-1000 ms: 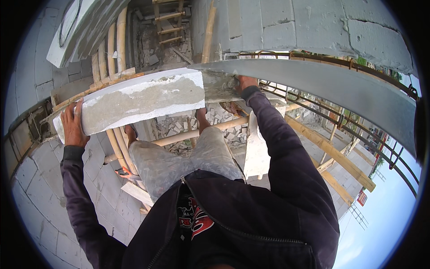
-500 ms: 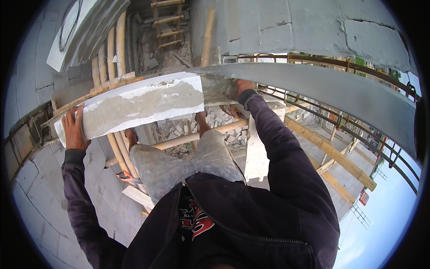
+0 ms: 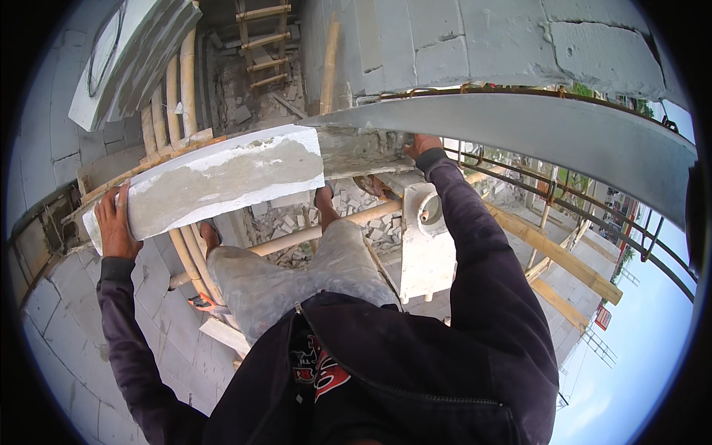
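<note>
A long white block [image 3: 222,176], smeared with grey mortar on its face, lies along the wall top in front of me. My left hand [image 3: 117,222] grips its left end, fingers over the upper edge and thumb lower down. My right hand [image 3: 424,144] is beyond the block's right end, by the mortar-covered wall top [image 3: 356,152]. Its fingers are bent and partly hidden beneath a long grey flat bar [image 3: 504,122]. Whether they hold anything does not show. This bar stretches from the block's right end to the right rim of the picture.
Below are bamboo poles [image 3: 297,239], block rubble [image 3: 293,226] and a pale board [image 3: 426,267] with a round white rim [image 3: 428,213] on it. Steel rebar [image 3: 578,200] and timber planks [image 3: 556,245] run off right. A ladder [image 3: 267,63] and another tilted white slab [image 3: 137,59] are farther away.
My right hand has moved a little right along the wall top. The round white rim has come out from behind my right sleeve. My left hand stays on the block.
</note>
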Motion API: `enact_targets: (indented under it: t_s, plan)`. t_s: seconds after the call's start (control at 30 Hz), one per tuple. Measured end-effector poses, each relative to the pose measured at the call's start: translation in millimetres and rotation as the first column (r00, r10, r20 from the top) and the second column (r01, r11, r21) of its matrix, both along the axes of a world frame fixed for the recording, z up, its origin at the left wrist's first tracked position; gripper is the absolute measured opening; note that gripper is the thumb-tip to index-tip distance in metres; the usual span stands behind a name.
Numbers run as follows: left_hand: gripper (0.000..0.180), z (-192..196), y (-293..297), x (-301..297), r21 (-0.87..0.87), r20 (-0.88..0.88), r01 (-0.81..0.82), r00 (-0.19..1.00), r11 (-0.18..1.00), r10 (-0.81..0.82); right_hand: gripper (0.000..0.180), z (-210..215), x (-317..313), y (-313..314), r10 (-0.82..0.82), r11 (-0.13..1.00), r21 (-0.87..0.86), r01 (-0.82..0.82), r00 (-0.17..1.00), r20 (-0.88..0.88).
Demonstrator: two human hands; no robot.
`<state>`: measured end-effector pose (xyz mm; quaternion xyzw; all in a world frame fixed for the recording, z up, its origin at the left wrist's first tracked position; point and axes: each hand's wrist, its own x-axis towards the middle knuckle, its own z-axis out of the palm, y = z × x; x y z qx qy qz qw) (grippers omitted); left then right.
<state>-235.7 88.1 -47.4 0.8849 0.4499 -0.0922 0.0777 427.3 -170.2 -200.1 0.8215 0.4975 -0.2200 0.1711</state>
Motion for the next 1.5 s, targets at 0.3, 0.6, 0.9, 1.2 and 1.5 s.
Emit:
enact_targets:
  t_s: [0.3,0.6,0.9,1.2,1.5]
  plan:
    - [0.124,-2,1,-1,0.002,-0.034,-0.018,0.999,1.0,0.018,0.06,-32,-10,-10,0.001,0.994,-0.109,-0.008,0.998,-0.063]
    - [0.125,-2,1,-2,0.019,-0.043,0.007,0.999,1.0,-0.006,0.068,-30,-6,-7,0.22,0.975,-0.038,-0.219,0.974,0.046]
    - [0.121,-3,1,-3,0.017,-0.028,0.015,1.0,1.0,-0.014,0.071,-61,20,-20,0.205,0.977,0.067,-0.204,0.979,-0.007]
    - [0.12,3,-2,1,0.022,-0.011,0.033,0.999,0.999,-0.033,0.069,-27,-11,-10,0.133,0.991,0.001,-0.134,0.987,-0.089]
    - [0.12,1,0,1,0.012,0.003,0.022,1.0,1.0,-0.022,0.069,-27,-12,-12,0.056,0.997,0.064,-0.048,0.99,-0.132]
